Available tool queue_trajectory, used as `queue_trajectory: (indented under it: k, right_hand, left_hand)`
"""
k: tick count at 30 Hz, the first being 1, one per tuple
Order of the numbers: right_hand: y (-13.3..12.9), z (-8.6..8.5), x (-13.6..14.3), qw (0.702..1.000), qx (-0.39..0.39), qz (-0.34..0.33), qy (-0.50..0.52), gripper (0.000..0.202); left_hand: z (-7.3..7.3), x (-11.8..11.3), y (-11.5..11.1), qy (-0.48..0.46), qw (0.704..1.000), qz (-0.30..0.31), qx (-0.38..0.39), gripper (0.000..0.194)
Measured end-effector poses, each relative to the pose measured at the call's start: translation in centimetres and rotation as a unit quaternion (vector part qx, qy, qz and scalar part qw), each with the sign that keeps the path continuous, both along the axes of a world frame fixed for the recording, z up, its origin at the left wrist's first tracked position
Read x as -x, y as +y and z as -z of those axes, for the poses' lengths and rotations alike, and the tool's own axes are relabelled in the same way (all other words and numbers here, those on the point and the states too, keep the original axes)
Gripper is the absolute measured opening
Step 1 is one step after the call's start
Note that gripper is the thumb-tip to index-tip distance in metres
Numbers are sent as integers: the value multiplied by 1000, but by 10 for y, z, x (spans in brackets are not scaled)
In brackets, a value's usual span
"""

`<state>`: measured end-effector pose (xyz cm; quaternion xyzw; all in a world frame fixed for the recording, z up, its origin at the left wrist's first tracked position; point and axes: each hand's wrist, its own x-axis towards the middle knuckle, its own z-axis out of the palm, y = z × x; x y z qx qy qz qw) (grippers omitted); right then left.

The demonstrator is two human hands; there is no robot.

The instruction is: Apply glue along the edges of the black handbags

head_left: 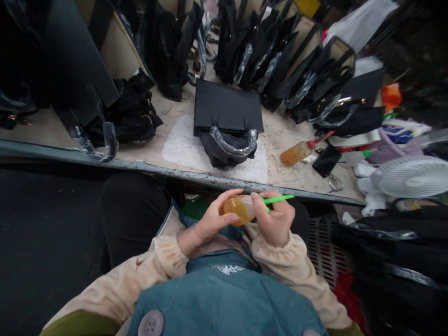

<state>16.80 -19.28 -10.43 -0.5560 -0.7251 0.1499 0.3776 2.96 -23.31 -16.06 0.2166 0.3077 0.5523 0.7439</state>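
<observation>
Over my lap, in front of the table edge, I hold a small clear bottle (239,208) of amber liquid lying on its side. My left hand (217,215) is wrapped round its base end. At the other end, the fingers of my right hand (275,215) close on the neck, partly hiding it. A bright green pointed nozzle (279,199) sticks out past those fingers to the right. On the table ahead, a black handbag (228,109) lies with its plastic-wrapped handle towards me.
Rows of black handbags (259,51) stand along the back. On the right of the table (175,161) lie a second amber bottle with a red nozzle (296,153), a black box-like item (326,160) and a white fan (413,176). More black bags (392,252) are piled lower right.
</observation>
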Motion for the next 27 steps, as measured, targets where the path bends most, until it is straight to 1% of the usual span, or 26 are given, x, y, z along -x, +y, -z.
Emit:
queue_trajectory:
  k: [1, 2, 4, 5, 6, 8, 9, 10, 11, 12, 13, 14, 15, 16, 17, 18, 19, 21, 22, 23, 24, 25, 26, 27]
  right_hand:
    - [2, 2, 3, 1000, -8, 19, 2, 23]
    - [4, 4, 5, 1000, -11, 27, 0, 25]
    - [4, 6, 9, 1000, -11, 17, -18, 27]
    - [3, 6, 10, 999, -11, 3, -31, 27]
    - [2, 5, 10, 999, -12, -15, -45, 27]
    - [-1, 1, 8, 996, -13, -63, -64, 26]
    - [-2, -2, 5, 993, -11, -92, -67, 25]
    - [-2, -5, 3, 989, -11, -130, -67, 24]
    - [-3, -9, 1, 981, -10, -184, -62, 23]
    - [-3, -12, -1, 967, -10, -250, -49, 22]
    - [-3, -16, -2, 946, -8, -324, -32, 20]
    - [-3, -20, -4, 918, -5, -396, -19, 19]
    - [-3, -24, -5, 891, 0, -454, -14, 18]
    - [-2, -28, -6, 873, 0, -488, -14, 16]
    - [-2, -31, -7, 871, -8, -490, -22, 15]
    - [-1, -34, -8, 886, -22, -462, -40, 14]
    - [-1, -36, -10, 909, -38, -411, -61, 13]
    - [0, -37, -13, 956, -60, -272, -86, 14]
    - [-1, -36, -15, 972, -58, -210, -89, 15]
    - [-1, -35, -16, 982, -49, -159, -88, 15]
    - [-2, -34, -17, 988, -43, -127, -80, 16]
    - [-3, -33, -18, 990, -39, -115, -73, 16]
    - [-3, -33, -19, 989, -41, -122, -71, 16]
    - [-3, -33, -21, 985, -47, -148, -77, 15]
  left_hand:
    - [0, -7, -2, 6, 999, -42, 7, 65]
    - [-1, -15, -4, 6, 997, -77, 27, 59]
    - [-1, -26, -5, 1, 990, -115, 80, 46]
    - [-1, -28, -4, -2, 987, -123, 105, 41]
    - [-2, -29, -3, -6, 985, -118, 126, 40]
    - [-1, -26, -1, -27, 983, -83, 159, 42]
    - [0, -23, -1, -46, 982, -52, 177, 43]
    - [2, -19, -1, -71, 978, 0, 197, 44]
    - [4, -15, -3, -99, 968, 76, 218, 45]
    - [7, -11, -5, -126, 949, 169, 236, 47]
    - [10, -7, -7, -147, 919, 267, 249, 48]
    - [12, -5, -9, -163, 885, 355, 254, 49]
    - [13, -2, -11, -174, 855, 419, 249, 51]
    - [13, 0, -11, -181, 843, 448, 239, 54]
    - [10, 1, -11, -187, 849, 439, 227, 56]
    - [7, 3, -9, -193, 870, 401, 213, 56]
    - [2, 4, -7, -198, 897, 343, 195, 56]
    - [-8, 4, -2, -190, 947, 217, 143, 52]
    - [-12, 4, 0, -176, 964, 166, 114, 50]
    - [-15, 2, 1, -156, 975, 130, 91, 51]
    - [-17, 1, 2, -134, 982, 110, 76, 50]
    - [-17, -2, 2, -116, 985, 100, 74, 47]
    - [-15, -3, 2, -107, 985, 105, 85, 45]
    - [-13, -5, 3, -109, 980, 131, 103, 45]
